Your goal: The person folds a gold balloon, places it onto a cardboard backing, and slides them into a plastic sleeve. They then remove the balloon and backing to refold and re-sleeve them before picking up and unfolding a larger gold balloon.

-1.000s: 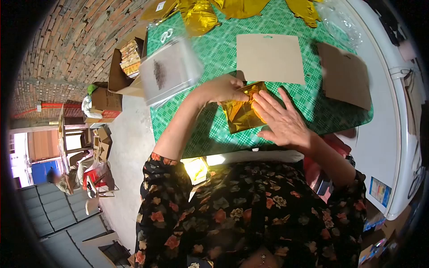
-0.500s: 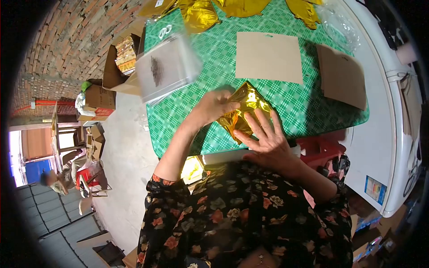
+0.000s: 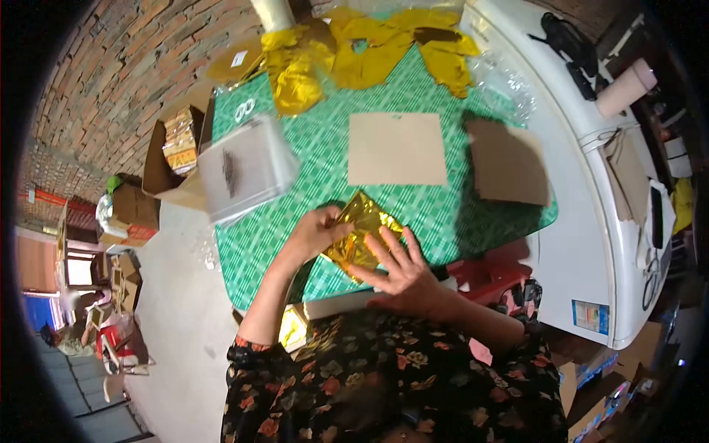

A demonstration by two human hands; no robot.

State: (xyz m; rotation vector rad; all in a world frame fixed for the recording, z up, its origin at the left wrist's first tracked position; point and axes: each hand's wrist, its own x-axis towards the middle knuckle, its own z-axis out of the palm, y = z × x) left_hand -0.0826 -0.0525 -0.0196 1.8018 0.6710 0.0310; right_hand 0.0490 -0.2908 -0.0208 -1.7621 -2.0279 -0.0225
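Note:
A folded piece of shiny gold foil (image 3: 362, 221) lies near the front edge of the green checked table, one corner pointing away from me. Its left side is pinched between the thumb and fingers of my left hand (image 3: 314, 235). Spread fingers of my right hand (image 3: 402, 272) rest over the foil's right and lower part, palm down. Just beyond the foil is a flat tan card (image 3: 397, 150) with a small hanging slot at its top edge.
Clear plastic sleeves (image 3: 247, 166) lie at left, and stacked tan cards (image 3: 509, 162) at right. Loose gold foil pieces (image 3: 377, 55) cover the far edge near crumpled clear plastic (image 3: 506, 85). A white fridge (image 3: 561, 266) borders the right side; another person (image 3: 74, 336) sits far left.
My view has tilted up, so the table appears lower and further left, with more of the far foil showing. Both hands keep nearly the same hold on the folded foil.

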